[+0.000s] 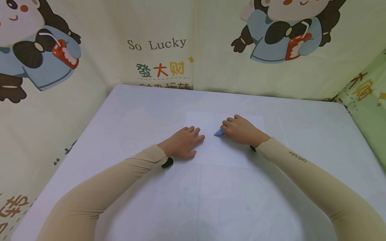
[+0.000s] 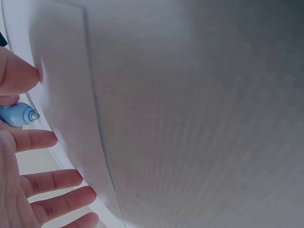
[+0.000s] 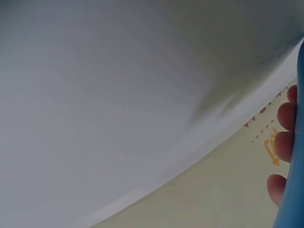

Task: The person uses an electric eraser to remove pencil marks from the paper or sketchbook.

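A white sheet of paper [image 1: 229, 147] lies flat on the white table [image 1: 144, 110]. My left hand [image 1: 184, 142] rests on the sheet's left edge with its fingers straight [image 2: 52, 187]. My right hand [image 1: 239, 130] sits on the paper's upper part, its fingers curled round a small blue pen-like thing [image 1: 219, 133]. The blue tip [image 2: 21, 115] shows in the left wrist view, pointing at the paper [image 2: 66, 109]. In the right wrist view the blue body [image 3: 292, 190] runs down the right edge beside my fingertips [image 3: 285, 145].
Cartoon-printed cloth walls [image 1: 156, 43] close in the table on the far side and the left; a green printed cloth [image 1: 368, 100] stands at the right. Bare white tabletop lies all around the paper.
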`<state>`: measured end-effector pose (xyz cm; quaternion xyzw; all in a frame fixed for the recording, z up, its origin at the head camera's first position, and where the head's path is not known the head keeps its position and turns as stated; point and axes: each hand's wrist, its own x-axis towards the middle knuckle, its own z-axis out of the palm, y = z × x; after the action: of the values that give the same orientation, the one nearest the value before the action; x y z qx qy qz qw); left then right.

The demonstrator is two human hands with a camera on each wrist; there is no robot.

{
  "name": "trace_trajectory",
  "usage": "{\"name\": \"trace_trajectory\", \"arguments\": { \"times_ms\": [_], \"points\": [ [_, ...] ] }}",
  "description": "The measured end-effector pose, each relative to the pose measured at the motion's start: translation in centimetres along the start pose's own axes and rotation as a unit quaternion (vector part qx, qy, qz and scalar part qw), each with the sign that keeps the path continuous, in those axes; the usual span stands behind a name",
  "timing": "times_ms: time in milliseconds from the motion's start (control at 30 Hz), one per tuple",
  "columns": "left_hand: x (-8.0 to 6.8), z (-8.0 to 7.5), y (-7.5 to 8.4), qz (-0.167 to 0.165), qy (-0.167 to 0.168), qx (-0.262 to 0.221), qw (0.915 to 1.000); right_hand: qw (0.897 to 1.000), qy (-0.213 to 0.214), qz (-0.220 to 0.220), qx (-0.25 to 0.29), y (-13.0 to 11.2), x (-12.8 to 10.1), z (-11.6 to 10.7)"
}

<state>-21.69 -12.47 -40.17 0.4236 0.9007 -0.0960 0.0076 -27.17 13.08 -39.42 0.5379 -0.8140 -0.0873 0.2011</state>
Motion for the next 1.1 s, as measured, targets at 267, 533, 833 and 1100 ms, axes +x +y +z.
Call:
{"name": "trace_trajectory", "arguments": {
  "times_ms": [267,533,833,1100],
  "points": [
    [0.1,-0.07,0.04,-0.002,-0.005,-0.002,1.0,1.0,-0.008,0.004,-0.008,0.3,-0.21,0.29],
    [0.08,-0.07,0.11,-0.002,-0.002,0.0,1.0,1.0,-0.014,0.005,0.002,0.28,-0.36,0.01],
    [0.06,-0.02,0.11,-0.006,-0.002,-0.003,1.0,1.0,-0.016,0.004,0.001,0.3,-0.55,-0.02],
    [0.22,0.1,0.22,-0.003,-0.002,-0.004,1.0,1.0,-0.015,0.004,0.001,0.47,-0.58,0.1]
  ]
}}
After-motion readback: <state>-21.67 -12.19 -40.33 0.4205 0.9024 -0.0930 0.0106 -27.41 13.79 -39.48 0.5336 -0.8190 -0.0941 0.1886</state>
